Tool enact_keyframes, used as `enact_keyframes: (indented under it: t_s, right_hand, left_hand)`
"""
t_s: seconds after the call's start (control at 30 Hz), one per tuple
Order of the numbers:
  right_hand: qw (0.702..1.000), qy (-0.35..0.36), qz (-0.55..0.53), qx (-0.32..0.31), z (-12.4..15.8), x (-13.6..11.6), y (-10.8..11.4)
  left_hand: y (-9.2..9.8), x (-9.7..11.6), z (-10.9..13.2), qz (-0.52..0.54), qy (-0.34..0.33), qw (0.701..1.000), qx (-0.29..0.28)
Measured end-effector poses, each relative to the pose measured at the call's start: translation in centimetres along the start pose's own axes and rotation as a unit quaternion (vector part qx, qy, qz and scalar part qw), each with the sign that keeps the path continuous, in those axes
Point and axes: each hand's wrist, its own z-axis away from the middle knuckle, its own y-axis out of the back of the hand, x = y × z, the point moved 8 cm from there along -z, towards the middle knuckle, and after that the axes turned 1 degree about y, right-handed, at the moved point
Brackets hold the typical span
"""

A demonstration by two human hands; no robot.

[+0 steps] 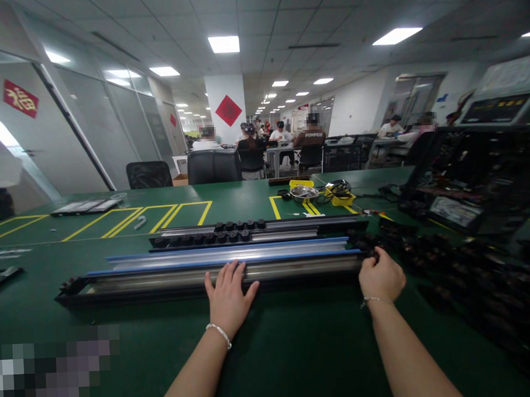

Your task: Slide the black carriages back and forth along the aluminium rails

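A long, straight black channel with a dull silver metal face (pixel 294 271) lay crosswise on the dark green bench (pixel 298 355), in front of the person. The left hand (pixel 228 296) rested on it near the middle, palm down, its fingers spread apart and gripping nothing. The right hand (pixel 381 277) was at the channel's right end, its fingers curled in tightly; whether they gripped a small part there could not be told.

Just behind the channel lay a silver metal strip with bright blue edges (pixel 293 250). Beyond that were two slim black-and-silver rails (pixel 314 224), with round black knob-like pieces (pixel 205 239) along parts of them. A loose spread of small black parts (pixel 466 295) covered the bench to the right of the right hand. Farther back stood a round, shiny metal bowl (pixel 304 192), near a tangled black cable (pixel 341 187).
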Motion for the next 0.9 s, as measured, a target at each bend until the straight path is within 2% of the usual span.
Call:
enact_keyframes:
  t_s: [0.43,0.73,0.9]
  right_hand:
    - [1.000,-0.012,0.007,0.009,-1.1,2.1,-0.2]
    - [1.000,-0.022,0.003,-0.002,-1.2,2.1,0.0]
    - [0.999,-0.033,-0.002,-0.030,-1.5,2.3,-0.1]
  left_hand:
    - [-0.1,-0.1,0.1,0.007,0.001,1.000,0.007]
    - [-0.1,-0.1,0.1,0.008,0.004,1.000,0.005]
    - [-0.2,-0.2,0.1,0.005,0.006,1.000,0.001]
